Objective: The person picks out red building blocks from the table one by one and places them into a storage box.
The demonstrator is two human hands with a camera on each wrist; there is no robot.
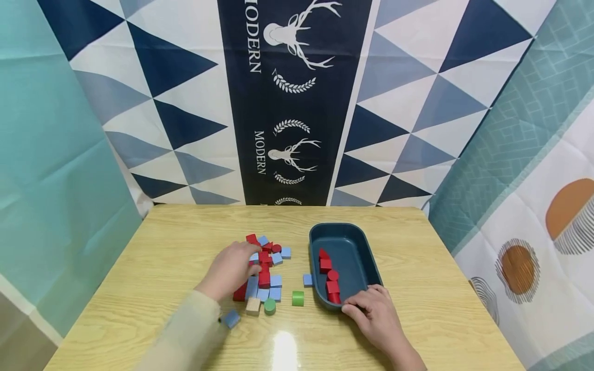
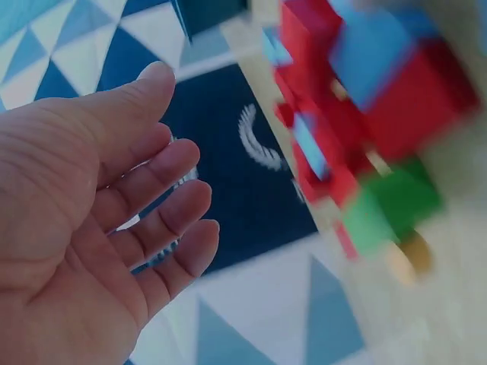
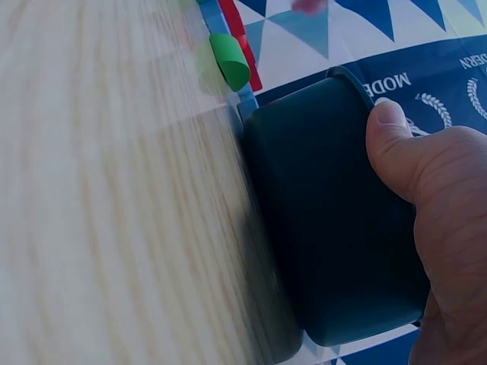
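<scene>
My left hand [image 1: 233, 269] is over a cluster of toy blocks on the table, with its fingers loosely bent. In the left wrist view, nothing lies in the palm of the left hand [image 2: 114, 198]. Around it are red blocks [image 1: 264, 279] and blue blocks [image 1: 276, 294]. My right hand [image 1: 375, 315] holds the near right corner of a dark teal tray [image 1: 343, 230], its thumb [image 3: 392, 125] at the rim in the right wrist view. Several red blocks [image 1: 332, 287] lie along the tray's left side.
A bright green cylinder [image 1: 298, 298] and a blue block [image 1: 308, 280] lie between cluster and tray. A darker green cylinder [image 1: 270, 307], a natural wood block [image 1: 252, 306] and another blue block [image 1: 231, 319] are at the near side. Patterned cloth [image 1: 292, 103] hangs behind the table.
</scene>
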